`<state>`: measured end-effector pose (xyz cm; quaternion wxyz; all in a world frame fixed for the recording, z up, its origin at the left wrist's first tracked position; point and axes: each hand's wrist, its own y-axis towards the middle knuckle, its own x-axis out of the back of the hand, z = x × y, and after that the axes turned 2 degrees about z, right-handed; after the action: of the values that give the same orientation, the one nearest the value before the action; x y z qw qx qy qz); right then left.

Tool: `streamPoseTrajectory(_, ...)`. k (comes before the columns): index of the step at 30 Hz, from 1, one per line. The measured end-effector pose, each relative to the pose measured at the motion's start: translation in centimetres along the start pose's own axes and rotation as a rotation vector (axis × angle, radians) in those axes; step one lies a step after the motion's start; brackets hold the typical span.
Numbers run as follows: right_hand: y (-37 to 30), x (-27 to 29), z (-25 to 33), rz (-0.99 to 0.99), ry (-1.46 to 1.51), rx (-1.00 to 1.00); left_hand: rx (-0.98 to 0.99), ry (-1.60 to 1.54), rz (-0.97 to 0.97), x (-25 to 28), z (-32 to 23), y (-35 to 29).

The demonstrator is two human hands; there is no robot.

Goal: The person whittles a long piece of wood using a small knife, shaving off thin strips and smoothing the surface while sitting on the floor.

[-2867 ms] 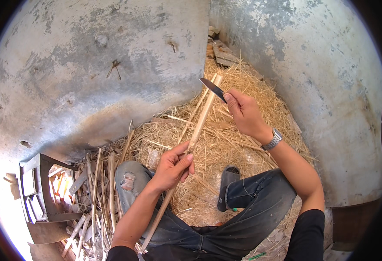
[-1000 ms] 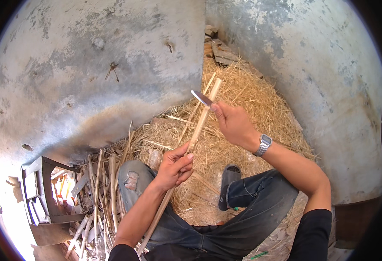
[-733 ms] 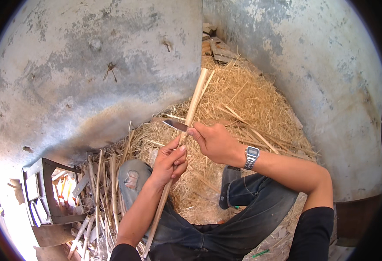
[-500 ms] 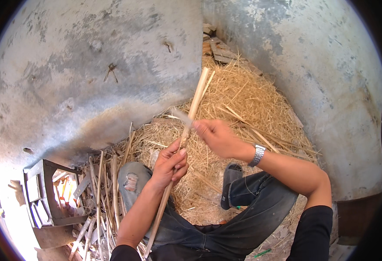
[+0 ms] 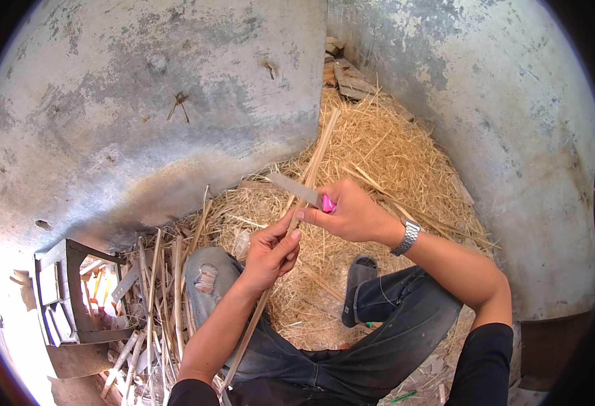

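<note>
A long, pale strip of split bamboo or wood (image 5: pixel 322 150) slants up and away from my lap, its far end over the straw. My left hand (image 5: pixel 270 257) is closed round it at about mid-length, thumb on top. Just beyond, my right hand (image 5: pixel 355 211) grips a knife by its pink handle (image 5: pixel 328 203), most of which the fingers hide. Its flat grey blade (image 5: pixel 291 187) lies across the strip and points to the left. My right thumb is by the strip, close to the left fingertips.
Straw-like shavings (image 5: pixel 372 145) cover the floor between two worn grey walls (image 5: pixel 243 101). Several loose sticks (image 5: pixel 152 291) stand by my left knee, beside a dark frame (image 5: pixel 74 304). More strips (image 5: pixel 412 210) lie on the shavings at right. A green object (image 5: pixel 404 396) lies near my right leg.
The knife, blurred by motion before, is now sharp and its pink handle shows. My right hand has turned and shifted slightly right. The far end of the strip appears a little further right.
</note>
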<state>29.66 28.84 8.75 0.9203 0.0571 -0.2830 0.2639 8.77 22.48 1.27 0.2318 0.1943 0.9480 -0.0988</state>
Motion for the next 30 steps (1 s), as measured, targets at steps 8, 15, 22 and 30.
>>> streamPoseTrajectory(8, -0.5, -1.0, -0.5, -0.09, 0.064, 0.187, 0.021, 0.057, -0.063, 0.1, 0.1, 0.4)
streamPoseTrajectory(15, -0.3, 0.7, -0.7, -0.246, -0.074, 0.219, 0.013, -0.038, -0.005, 0.6, -0.6, 0.0)
streamPoseTrajectory(22, 0.3, 5.9, -4.3, -0.551, -0.239, 0.14, 0.067, -0.115, 0.172, 0.6, -0.1, -0.6)
streamPoseTrajectory(30, 0.6, 6.7, -4.0, -0.762, -0.343, 0.436, 0.069, -0.205, 0.24, 0.4, 0.7, -0.5)
